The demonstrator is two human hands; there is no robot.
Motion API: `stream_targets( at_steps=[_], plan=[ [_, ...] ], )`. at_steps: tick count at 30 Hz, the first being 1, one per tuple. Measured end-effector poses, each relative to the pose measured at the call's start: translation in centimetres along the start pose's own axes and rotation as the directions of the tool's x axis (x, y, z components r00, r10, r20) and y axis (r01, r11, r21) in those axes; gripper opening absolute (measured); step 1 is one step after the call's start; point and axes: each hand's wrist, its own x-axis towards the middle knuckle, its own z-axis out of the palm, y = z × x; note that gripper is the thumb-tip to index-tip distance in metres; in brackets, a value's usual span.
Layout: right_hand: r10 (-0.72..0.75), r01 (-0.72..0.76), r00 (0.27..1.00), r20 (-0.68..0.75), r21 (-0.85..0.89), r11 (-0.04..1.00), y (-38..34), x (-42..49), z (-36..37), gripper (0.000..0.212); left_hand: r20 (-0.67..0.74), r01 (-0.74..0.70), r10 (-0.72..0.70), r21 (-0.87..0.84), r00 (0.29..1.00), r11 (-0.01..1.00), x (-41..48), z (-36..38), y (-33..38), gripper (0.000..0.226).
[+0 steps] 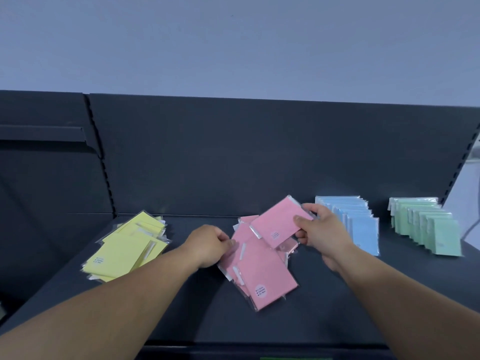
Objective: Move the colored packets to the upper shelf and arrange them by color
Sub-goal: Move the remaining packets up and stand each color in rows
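Observation:
Four groups of packets lie on the dark shelf (181,302). A loose pile of pink packets (262,271) sits in the middle. My right hand (320,231) pinches one pink packet (276,223) by its right edge and holds it just above the pile's far end. My left hand (210,245) has its fingers curled on the pile's left edge, gripping a pink packet there. Yellow packets (130,246) are heaped at the left. Blue packets (355,222) stand in a neat overlapping row right of the pink ones, and green packets (426,227) form a similar row at the far right.
The shelf's dark back panel (233,157) rises behind the packets, with slotted uprights at left (100,152) and right (467,152). A lower shelf edge (285,353) shows at the bottom. Bare shelf surface lies in front of the piles.

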Motion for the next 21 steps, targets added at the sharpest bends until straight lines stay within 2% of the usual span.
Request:
stream_targets(
  at_steps=[2, 4, 7, 9, 12, 15, 21],
  plan=[
    [0.037, -0.039, 0.998, 0.047, 0.039, 0.998, 0.3, 0.2, -0.2, 0.062, 0.014, 0.019, -0.019, 0.001, 1.0, 1.0, 0.3, 0.3, 0.0, 0.023],
    [0.076, -0.085, 0.992, 0.096, 0.091, 0.992, 0.4, 0.5, -0.6, 0.067, 0.011, 0.055, -0.054, -0.084, 0.998, 0.995, 0.5, 0.4, 0.1, 0.02],
    [0.098, -0.122, 0.983, 0.153, 0.157, 0.98, 0.1, 1.0, -1.1, 0.034, 0.002, 0.096, -0.099, -0.259, 0.995, 0.961, 0.7, 0.2, 0.5, 0.023],
    [0.102, -0.139, 0.98, 0.169, 0.225, 0.964, -0.1, 1.6, -1.5, 0.018, -0.069, 0.088, -0.118, -0.341, 0.991, 0.936, 0.9, -0.2, 1.1, 0.02],
    [0.093, -0.147, 0.979, 0.182, 0.311, 0.939, -0.3, 2.2, -2.1, 0.013, -0.232, 0.0, -0.103, -0.406, 0.967, 0.914, 1.3, -0.9, 2.1, 0.017],
    [0.085, -0.148, 0.974, 0.209, 0.309, 0.939, -0.4, 2.6, -2.6, 0.017, -0.358, -0.087, -0.09, -0.448, 0.929, 0.89, 1.5, -1.2, 2.8, 0.013],
    [0.018, -0.099, 0.931, 0.365, 0.203, 0.974, -0.6, 2.8, -2.2, 0.021, -0.393, -0.181, -0.056, -0.54, 0.918, 0.822, 1.8, -1.0, 4.8, 0.013]
  ],
)
